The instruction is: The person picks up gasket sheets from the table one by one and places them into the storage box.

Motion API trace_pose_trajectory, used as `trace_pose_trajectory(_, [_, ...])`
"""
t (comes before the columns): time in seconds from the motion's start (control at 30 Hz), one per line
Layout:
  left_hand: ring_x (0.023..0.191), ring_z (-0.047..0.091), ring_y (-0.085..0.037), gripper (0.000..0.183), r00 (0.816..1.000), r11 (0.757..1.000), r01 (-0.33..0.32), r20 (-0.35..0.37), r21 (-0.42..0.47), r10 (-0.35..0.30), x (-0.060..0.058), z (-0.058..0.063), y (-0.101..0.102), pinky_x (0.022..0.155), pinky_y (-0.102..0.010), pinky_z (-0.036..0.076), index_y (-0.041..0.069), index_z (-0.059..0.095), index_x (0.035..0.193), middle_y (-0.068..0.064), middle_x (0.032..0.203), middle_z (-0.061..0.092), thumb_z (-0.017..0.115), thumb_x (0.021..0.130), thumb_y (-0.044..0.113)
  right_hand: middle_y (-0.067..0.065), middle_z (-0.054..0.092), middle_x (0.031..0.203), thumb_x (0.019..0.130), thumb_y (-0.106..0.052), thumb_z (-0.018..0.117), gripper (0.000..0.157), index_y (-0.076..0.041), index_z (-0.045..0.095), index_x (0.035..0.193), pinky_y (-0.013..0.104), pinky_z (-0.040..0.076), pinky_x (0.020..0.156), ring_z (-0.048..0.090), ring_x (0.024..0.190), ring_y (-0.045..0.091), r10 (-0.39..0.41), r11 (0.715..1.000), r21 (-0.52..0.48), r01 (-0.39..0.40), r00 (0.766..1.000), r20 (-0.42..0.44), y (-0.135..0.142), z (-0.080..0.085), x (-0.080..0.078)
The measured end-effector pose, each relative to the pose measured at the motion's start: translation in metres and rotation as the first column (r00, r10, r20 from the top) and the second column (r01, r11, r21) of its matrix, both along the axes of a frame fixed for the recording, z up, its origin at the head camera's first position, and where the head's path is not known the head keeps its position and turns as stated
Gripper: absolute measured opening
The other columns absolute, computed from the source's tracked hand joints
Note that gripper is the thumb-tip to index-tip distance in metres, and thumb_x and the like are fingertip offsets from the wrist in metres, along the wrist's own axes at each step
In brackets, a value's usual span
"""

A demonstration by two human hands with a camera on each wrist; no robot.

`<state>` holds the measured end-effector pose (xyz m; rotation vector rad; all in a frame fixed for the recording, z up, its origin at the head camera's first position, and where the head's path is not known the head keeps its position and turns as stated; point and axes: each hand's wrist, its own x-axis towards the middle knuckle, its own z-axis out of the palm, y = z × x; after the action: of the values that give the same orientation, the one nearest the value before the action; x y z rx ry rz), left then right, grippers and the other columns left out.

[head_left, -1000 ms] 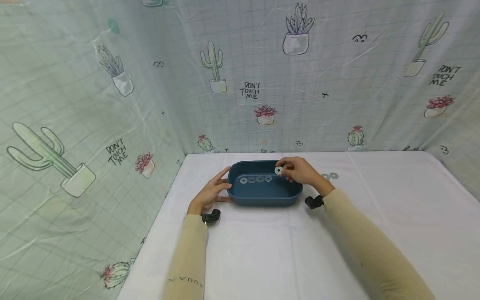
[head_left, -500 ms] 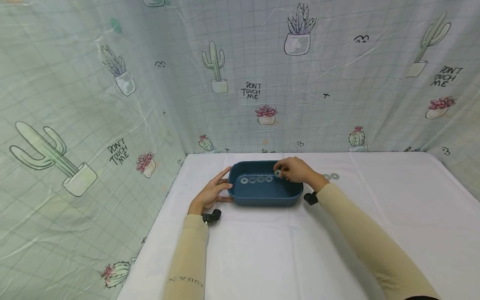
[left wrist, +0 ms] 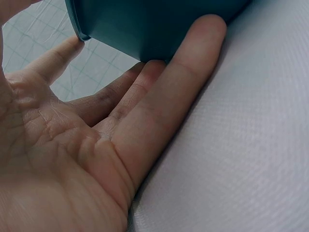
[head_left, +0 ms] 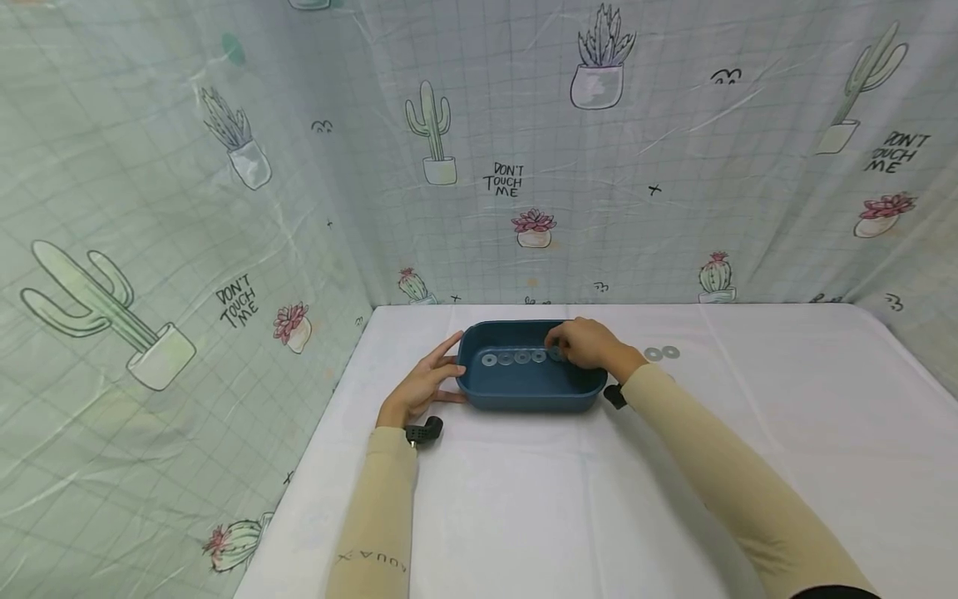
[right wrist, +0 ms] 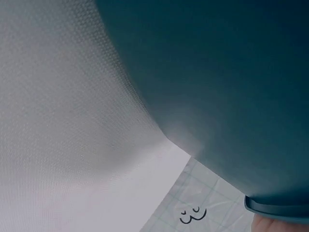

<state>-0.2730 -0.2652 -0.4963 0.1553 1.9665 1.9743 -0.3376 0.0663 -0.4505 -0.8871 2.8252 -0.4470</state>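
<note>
A dark blue rectangular tub (head_left: 531, 403) stands on the table, with several flat metal washers (head_left: 506, 358) in a row on its floor. My left hand (head_left: 419, 389) spreads its fingers against the tub's left end. Straight fingers (left wrist: 159, 106) touch the tub's outer wall (left wrist: 140, 29) in the left wrist view. Inside the tub on the right, my right hand (head_left: 590, 343) reaches down and pinches a washer (head_left: 555, 353) at the right end of the row, partly hidden by the fingertips. The right wrist view shows mostly the tub's outer wall (right wrist: 217, 96).
Two more washers (head_left: 654, 353) lie on the white cloth (head_left: 509, 499) to the right of the tub, past the right wrist. A curtain printed with cacti (head_left: 427, 125) hangs behind and at the left of the table.
My right hand has lowered a washer from above the tub's right half down to the floor, at the end of the row. The left hand has stayed against the tub.
</note>
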Motion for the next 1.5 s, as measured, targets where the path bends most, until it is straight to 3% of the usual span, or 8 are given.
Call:
trace_pose_trajectory(0.43, [0.138, 0.049, -0.042, 0.071, 1.0, 1.0, -0.018, 0.013, -0.016, 0.018, 0.0, 0.001, 0.001, 0.089, -0.059, 0.06, 0.048, 0.035, 0.156, -0.018, 0.159, 0.034, 0.061, 0.101, 0.011, 0.001, 0.073, 0.086, 0.097, 0.001, 0.054, 0.036, -0.017, 0.074, 0.122, 0.028, 0.043, 0.06, 0.056, 0.07, 0.017, -0.043, 0.997, 0.066, 0.043, 0.999, -0.007, -0.006, 0.0, 0.004])
trace_pose_trajectory(0.6, [0.138, 0.048, -0.041, 0.072, 1.0, 1.0, -0.01, 0.012, -0.016, 0.01, 0.0, 0.0, 0.001, 0.089, -0.058, 0.06, 0.044, 0.032, 0.159, -0.018, 0.16, 0.034, 0.061, 0.102, 0.011, 0.006, 0.075, 0.113, 0.1, -0.005, 0.057, 0.032, -0.019, 0.073, 0.125, 0.039, 0.058, 0.079, 0.068, 0.093, 0.022, -0.056, 0.99, 0.132, 0.056, 0.998, -0.005, -0.009, -0.001, 0.004])
trace_pose_trajectory(0.7, [0.138, 0.048, -0.041, 0.073, 1.0, 1.0, -0.008, 0.004, -0.012, 0.008, -0.001, -0.001, 0.0, 0.088, -0.058, 0.061, 0.043, 0.031, 0.159, -0.018, 0.159, 0.035, 0.061, 0.101, 0.012, 0.007, 0.072, 0.124, 0.101, -0.008, 0.059, 0.031, -0.018, 0.071, 0.127, 0.045, 0.059, 0.09, 0.068, 0.107, 0.026, -0.052, 0.985, 0.165, 0.052, 0.999, -0.006, -0.01, 0.0, 0.005])
trace_pose_trajectory(1.1, [0.14, 0.045, -0.042, 0.073, 1.0, 1.0, 0.008, -0.019, -0.006, -0.008, 0.0, -0.002, -0.001, 0.089, -0.059, 0.06, 0.042, 0.031, 0.16, -0.019, 0.16, 0.034, 0.062, 0.101, 0.012, 0.009, 0.074, 0.116, 0.1, -0.015, 0.064, 0.024, -0.015, 0.072, 0.123, 0.048, 0.058, 0.094, 0.069, 0.103, 0.026, -0.062, 0.98, 0.188, 0.069, 0.997, -0.043, -0.012, 0.0, 0.008])
trace_pose_trajectory(1.2, [0.139, 0.047, -0.042, 0.073, 1.0, 1.0, 0.003, -0.01, -0.001, -0.003, -0.001, -0.001, 0.0, 0.088, -0.059, 0.06, 0.043, 0.032, 0.159, -0.019, 0.159, 0.035, 0.062, 0.101, 0.012, 0.008, 0.074, 0.111, 0.1, -0.014, 0.064, 0.023, -0.014, 0.072, 0.121, 0.046, 0.059, 0.087, 0.068, 0.096, 0.024, -0.067, 0.99, 0.123, 0.071, 0.997, -0.034, -0.01, -0.001, 0.006])
trace_pose_trajectory(1.33, [0.138, 0.048, -0.042, 0.072, 1.0, 1.0, -0.001, 0.002, -0.001, 0.001, -0.001, -0.001, 0.001, 0.088, -0.058, 0.06, 0.045, 0.033, 0.158, -0.019, 0.159, 0.035, 0.062, 0.101, 0.012, 0.007, 0.072, 0.091, 0.101, -0.012, 0.062, 0.023, -0.009, 0.07, 0.122, 0.037, 0.056, 0.07, 0.064, 0.075, 0.019, -0.048, 0.996, -0.078, 0.049, 0.999, 0.015, -0.003, -0.002, 0.003])
trace_pose_trajectory(1.4, [0.137, 0.049, -0.041, 0.072, 1.0, 1.0, -0.006, 0.008, -0.003, 0.006, -0.001, -0.001, 0.001, 0.088, -0.058, 0.06, 0.045, 0.034, 0.158, -0.018, 0.158, 0.036, 0.062, 0.101, 0.011, 0.007, 0.07, 0.084, 0.102, -0.011, 0.06, 0.024, -0.005, 0.069, 0.124, 0.033, 0.054, 0.064, 0.062, 0.068, 0.017, -0.026, 0.975, -0.217, 0.038, 0.998, 0.058, 0.003, -0.001, 0.003])
trace_pose_trajectory(1.5, [0.137, 0.05, -0.041, 0.071, 1.0, 1.0, -0.014, 0.009, -0.007, 0.014, -0.002, -0.001, 0.001, 0.088, -0.058, 0.061, 0.046, 0.035, 0.157, -0.018, 0.158, 0.036, 0.061, 0.101, 0.011, 0.012, 0.07, 0.082, 0.103, -0.011, 0.059, 0.024, -0.002, 0.067, 0.124, 0.031, 0.055, 0.061, 0.062, 0.066, 0.017, -0.005, 0.909, -0.414, 0.043, 0.996, 0.092, 0.014, 0.002, 0.005])
